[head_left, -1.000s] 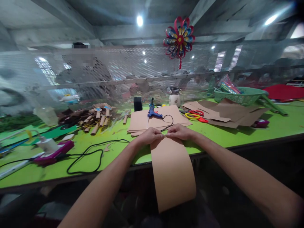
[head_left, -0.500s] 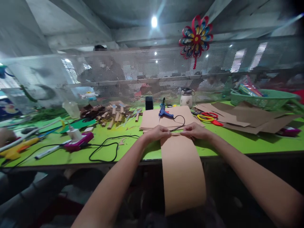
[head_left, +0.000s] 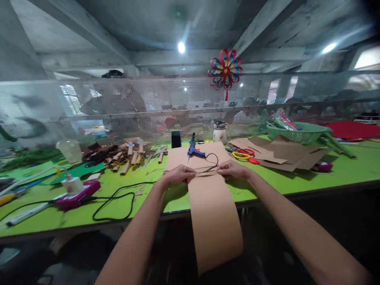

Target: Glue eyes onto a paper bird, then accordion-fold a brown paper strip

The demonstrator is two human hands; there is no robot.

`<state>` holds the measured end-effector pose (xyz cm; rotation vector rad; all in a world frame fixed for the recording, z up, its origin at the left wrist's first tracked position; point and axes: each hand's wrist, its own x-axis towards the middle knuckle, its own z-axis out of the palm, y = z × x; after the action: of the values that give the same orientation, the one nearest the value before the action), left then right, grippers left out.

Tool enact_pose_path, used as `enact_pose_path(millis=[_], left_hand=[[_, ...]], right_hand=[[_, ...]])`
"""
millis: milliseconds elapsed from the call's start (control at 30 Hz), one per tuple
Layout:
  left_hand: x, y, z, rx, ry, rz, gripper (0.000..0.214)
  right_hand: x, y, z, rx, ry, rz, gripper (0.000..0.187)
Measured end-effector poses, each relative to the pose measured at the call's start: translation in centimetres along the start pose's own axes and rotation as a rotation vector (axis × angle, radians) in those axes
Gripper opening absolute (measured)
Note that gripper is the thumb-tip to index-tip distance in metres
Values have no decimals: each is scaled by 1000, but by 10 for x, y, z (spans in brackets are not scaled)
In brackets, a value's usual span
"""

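Long tan paper strip [head_left: 215, 225], far end pinched over the lime-green table [head_left: 178, 196].
Left hand [head_left: 181, 173]: grip closed on far-left corner. Strip's long axis runs towards wearer, free end drooping below table edge, bowed right. Right hand [head_left: 234, 169]: grip closed on far-right corner.

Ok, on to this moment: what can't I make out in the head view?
All in the head view:
Brown sheet: its underside, turned away from the camera.
Left hand and right hand: some fingers, hidden by the hands themselves.
Yellow object: what it is, cut off by the left edge.
Green basket: whatever is low inside, hidden by its wall.
Mesh screen: details beyond it, blurred through the mesh.
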<state>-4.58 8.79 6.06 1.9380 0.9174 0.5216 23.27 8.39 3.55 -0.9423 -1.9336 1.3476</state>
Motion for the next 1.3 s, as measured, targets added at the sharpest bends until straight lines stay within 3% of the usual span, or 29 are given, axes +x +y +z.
enact_pose_path(millis=[133,267,400,633,833,1000,1100,1200,1300], left_hand=[[-4,0,-4,-120,-15,-33,45],[-1,-6,-3,-163,-4,-21,37],[1,-8,0,-95,33,2,33],[5,-1,7,-28,1,40,33],[12,-3,14,82,52,64,38],[10,-2,12,-201,92,90,33],[5,4,14,-481,14,103,29],[3,12,22,-649,-92,128,27],[2,18,31,-739,-165,191,28]], right_hand=[[2,7,-2,82,-13,-9,42],[-1,7,1,137,10,-11,40],[-5,-1,5,108,45,-18,37],[0,-3,12,-147,114,-77,39],[1,-5,19,-90,136,-57,32],[-7,-19,16,322,187,-190,36],[-15,-34,20,517,122,-263,39],[-20,-54,33,397,2,-243,45],[-17,-74,48,206,-45,-288,33]])
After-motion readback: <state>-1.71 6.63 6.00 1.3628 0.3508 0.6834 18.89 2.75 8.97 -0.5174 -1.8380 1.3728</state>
